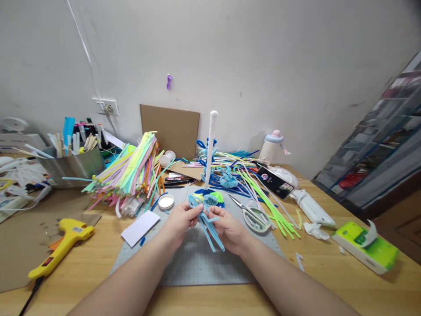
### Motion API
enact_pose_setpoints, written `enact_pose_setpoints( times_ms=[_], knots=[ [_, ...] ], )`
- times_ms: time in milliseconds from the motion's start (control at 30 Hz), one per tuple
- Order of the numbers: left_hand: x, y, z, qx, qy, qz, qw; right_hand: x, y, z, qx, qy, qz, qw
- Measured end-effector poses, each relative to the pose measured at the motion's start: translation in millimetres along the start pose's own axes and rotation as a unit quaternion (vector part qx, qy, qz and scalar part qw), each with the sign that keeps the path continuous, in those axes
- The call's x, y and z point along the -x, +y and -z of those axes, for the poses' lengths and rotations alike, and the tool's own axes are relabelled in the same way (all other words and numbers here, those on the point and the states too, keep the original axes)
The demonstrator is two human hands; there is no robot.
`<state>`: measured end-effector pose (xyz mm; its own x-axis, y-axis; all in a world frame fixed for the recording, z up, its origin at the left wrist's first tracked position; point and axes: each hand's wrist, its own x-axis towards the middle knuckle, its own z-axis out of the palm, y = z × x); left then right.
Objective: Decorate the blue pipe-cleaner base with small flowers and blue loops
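My left hand point(182, 221) pinches several light blue pipe cleaners point(208, 230) bent into loops, their loose ends hanging down toward me. From the other side my right hand point(228, 226) is closed on the same bundle, fingertips close to the left ones. The bundle is held above a grey cutting mat point(204, 267). Just behind it stands a white fuzzy upright stem point(211, 149), with blue curled pieces around it and a blue, yellow and green base point(217, 197), partly hidden by the bundle. Scissors point(253, 217) lie to the right of my right hand.
A yellow glue gun point(66, 241) lies at left, near a large pile of coloured pipe cleaners point(131, 171). A white card point(140, 228) and a small round dish point(166, 201) sit left of my hands. At right are a phone point(275, 182) and a green tissue pack point(366, 245).
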<state>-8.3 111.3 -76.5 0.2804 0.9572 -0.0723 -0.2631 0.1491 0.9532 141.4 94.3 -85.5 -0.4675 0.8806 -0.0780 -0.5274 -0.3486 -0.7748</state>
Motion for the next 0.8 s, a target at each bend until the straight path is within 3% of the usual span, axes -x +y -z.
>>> enact_pose_setpoints(
  times_ms=[233, 800],
  knots=[
    [0.4, -2.4, -0.3, -0.001, 0.002, 0.014, 1.0, -1.9, 3.4, 1.9, 0.007, -0.013, 0.01, 1.0],
    [3.3, -0.1, -1.4, -0.006, -0.009, 0.031, 0.999, -1.8, 3.3, 2.5, 0.006, 0.023, 0.005, 1.0]
  ],
)
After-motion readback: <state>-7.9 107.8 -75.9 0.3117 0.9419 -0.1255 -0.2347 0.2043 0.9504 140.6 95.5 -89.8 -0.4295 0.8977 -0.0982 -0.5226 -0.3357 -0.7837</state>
